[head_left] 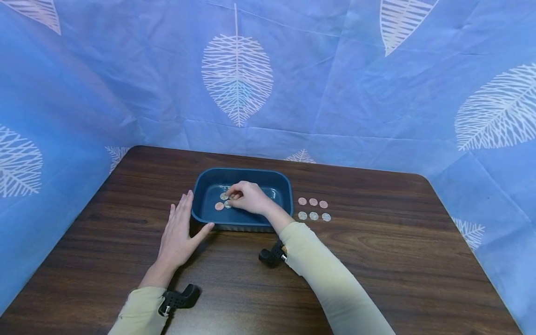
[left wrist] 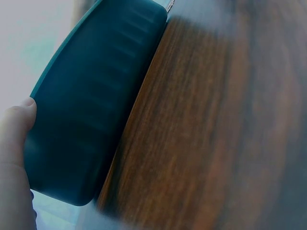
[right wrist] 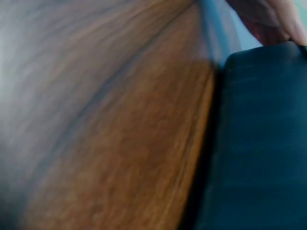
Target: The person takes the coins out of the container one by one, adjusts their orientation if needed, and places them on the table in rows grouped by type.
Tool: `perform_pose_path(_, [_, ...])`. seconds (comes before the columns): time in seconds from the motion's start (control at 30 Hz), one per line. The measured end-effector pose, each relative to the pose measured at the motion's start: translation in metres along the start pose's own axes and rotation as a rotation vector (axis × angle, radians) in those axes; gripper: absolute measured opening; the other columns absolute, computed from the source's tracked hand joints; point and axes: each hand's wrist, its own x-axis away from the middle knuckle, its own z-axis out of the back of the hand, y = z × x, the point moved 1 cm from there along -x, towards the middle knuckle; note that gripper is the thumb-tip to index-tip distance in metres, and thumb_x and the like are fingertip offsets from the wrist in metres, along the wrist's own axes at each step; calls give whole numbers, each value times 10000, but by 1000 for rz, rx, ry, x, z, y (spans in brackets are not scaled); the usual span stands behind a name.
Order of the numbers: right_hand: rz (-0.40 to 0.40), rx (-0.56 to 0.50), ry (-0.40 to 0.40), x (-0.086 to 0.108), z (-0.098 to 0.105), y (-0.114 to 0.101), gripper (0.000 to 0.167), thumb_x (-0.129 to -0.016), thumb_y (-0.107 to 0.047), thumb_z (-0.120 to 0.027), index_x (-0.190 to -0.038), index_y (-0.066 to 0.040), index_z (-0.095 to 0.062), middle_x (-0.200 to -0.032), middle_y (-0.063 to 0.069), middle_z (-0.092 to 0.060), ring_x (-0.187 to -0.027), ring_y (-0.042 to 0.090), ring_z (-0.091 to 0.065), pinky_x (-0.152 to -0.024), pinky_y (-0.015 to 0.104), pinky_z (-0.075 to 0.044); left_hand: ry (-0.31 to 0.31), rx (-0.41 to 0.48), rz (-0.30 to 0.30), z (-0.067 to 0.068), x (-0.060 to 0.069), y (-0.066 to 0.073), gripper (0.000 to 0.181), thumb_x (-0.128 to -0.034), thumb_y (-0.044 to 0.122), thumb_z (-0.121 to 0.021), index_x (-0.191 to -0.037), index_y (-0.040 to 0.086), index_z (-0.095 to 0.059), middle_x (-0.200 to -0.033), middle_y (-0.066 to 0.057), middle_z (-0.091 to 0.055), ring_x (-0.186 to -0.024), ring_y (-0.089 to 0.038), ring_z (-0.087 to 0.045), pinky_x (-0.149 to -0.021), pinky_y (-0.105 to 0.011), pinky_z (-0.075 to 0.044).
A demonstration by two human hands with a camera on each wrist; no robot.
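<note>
A blue rectangular tray [head_left: 243,228] stands on the table; its outer wall fills much of the left wrist view [left wrist: 81,110] and the right edge of the right wrist view [right wrist: 264,143]. Inside it lie a copper-coloured coin [head_left: 219,206] and two silver coins [head_left: 224,196] [head_left: 227,204]. My right hand [head_left: 250,198] reaches over the tray, thumb and forefinger bent at the silver coins; whether they pinch one is unclear. My left hand [head_left: 177,235] is spread at the tray's left end, its thumb [left wrist: 17,124] touching the near wall by the corner.
Right of the tray, three copper-coloured coins [head_left: 313,202] lie in a row on the brown table [head_left: 377,242], with three silver coins [head_left: 313,216] in a row nearer me. A blue cloth with white leaf prints [head_left: 310,93] hangs behind the table and at its sides.
</note>
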Motion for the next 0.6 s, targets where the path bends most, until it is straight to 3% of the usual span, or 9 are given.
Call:
perform_pose_path(0.23, [-25,17,-77,-1,-4,2,305,-910,-63,-628,-1211,-15,-638,-1069,87,-588,-858,163,-524,-743,239,-466,-4,0,0,-1,1,1,894,-883,505,-601,-1540,116,-137,-1574,-109,-189,-1443,-289,-139,-1161,-446,-28])
perform_pose_path(0.6, [-23,59,-101,-5,-7,2,300,-888,-51,-662,-1186,-29,-655,-1044,59,-626,-845,134,-558,-737,214,-471,4,5,0,-1,1,-2,885,-883,490,-608,-1535,95,-158,-1571,-115,-197,-1430,-328,-169,-1158,-468,-46])
